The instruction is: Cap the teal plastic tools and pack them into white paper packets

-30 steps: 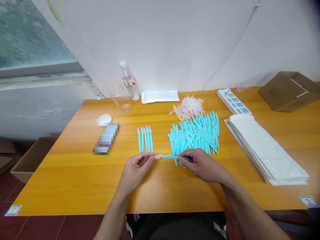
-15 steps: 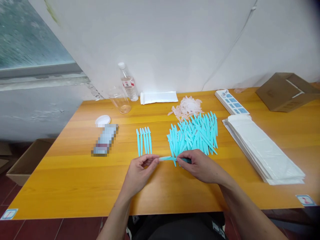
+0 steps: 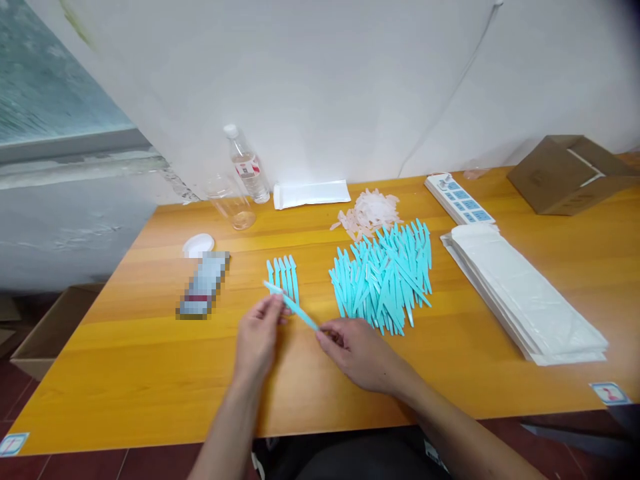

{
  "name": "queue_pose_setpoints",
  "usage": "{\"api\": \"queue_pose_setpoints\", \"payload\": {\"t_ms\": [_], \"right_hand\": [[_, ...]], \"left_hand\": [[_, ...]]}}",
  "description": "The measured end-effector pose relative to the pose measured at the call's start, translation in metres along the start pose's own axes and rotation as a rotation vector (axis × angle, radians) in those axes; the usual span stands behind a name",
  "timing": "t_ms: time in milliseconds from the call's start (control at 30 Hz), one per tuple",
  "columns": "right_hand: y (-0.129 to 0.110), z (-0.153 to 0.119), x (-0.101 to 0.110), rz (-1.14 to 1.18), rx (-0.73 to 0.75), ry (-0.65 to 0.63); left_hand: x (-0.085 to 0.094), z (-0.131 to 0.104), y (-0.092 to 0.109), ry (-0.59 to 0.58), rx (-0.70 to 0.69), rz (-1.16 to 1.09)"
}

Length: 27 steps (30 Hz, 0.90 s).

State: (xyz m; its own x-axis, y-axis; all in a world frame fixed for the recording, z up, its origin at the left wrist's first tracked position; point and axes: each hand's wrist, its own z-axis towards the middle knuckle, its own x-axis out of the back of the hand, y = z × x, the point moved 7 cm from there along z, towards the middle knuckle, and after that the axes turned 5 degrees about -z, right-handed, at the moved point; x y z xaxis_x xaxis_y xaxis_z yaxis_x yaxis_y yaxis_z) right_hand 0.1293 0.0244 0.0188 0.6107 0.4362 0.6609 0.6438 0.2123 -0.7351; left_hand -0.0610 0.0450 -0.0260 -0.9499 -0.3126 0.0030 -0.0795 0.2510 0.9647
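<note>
Between my hands is a turquoise eyebrow razor, tilted with its pale capped end up to the left. My left hand pinches it near the cap, while my right hand grips the handle's lower end. Just behind the left hand, several like razors lie side by side in a row, partly hidden by the held one. A large heap of turquoise razors spreads to the right. Behind that heap is a pile of translucent caps.
At the back stand a water bottle and a clear jar; a white packet lies beside them. Leftward are a white lid and a blurred-out phone. A power strip, stacked white bags and a cardboard box occupy the right.
Both hands have moved left with the razor, from the heap's front edge toward the row. The razor has turned from level to slanted, its capped end now raised beyond my left fingers.
</note>
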Motion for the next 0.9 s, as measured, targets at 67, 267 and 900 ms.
{"api": "queue_pose_setpoints", "payload": {"t_ms": [67, 267, 900], "right_hand": [[-0.002, -0.004, -0.007, -0.011, 0.009, -0.035], [0.001, -0.016, -0.025, -0.014, 0.054, -0.107], [0.020, -0.033, -0.008, 0.017, 0.003, -0.135]], "left_hand": [[0.033, 0.032, 0.022, 0.133, -0.093, 0.232], [0.050, 0.085, 0.033, 0.128, -0.066, 0.575], [-0.087, -0.022, 0.018, -0.285, -0.291, 0.592]]}}
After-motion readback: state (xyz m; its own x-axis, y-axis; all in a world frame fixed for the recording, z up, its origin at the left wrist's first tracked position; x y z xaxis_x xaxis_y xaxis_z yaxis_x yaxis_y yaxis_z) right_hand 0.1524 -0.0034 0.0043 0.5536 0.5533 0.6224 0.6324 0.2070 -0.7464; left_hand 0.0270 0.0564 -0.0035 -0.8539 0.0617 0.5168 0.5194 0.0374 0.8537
